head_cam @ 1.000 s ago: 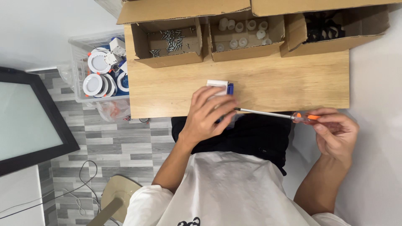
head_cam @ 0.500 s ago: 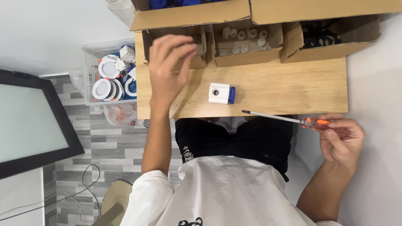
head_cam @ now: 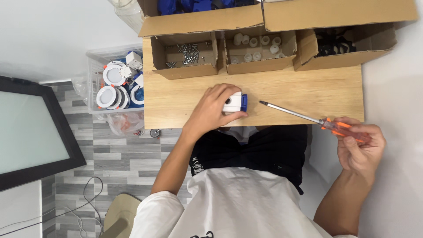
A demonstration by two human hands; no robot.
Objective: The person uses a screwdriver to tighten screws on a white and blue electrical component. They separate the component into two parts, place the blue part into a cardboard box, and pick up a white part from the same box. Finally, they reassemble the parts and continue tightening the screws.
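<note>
At frame centre the left hand [head_cam: 211, 111] clamps a small white-and-blue block [head_cam: 235, 102] on the wooden table [head_cam: 308, 90] — at lower right, the right hand [head_cam: 361, 147] grips an orange-handled screwdriver [head_cam: 308, 118].

A small assembly workbench [head_cam: 282, 90]: cardboard boxes of screws [head_cam: 187, 53], plastic parts [head_cam: 257, 46], bin of lamps [head_cam: 115, 81].

A light wooden table [head_cam: 299, 90] carries three open cardboard boxes along its far edge, holding screws [head_cam: 185, 55], white caps [head_cam: 257, 50] and black parts [head_cam: 343, 46], with a small white-and-blue block [head_cam: 235, 102] near its front edge.
</note>
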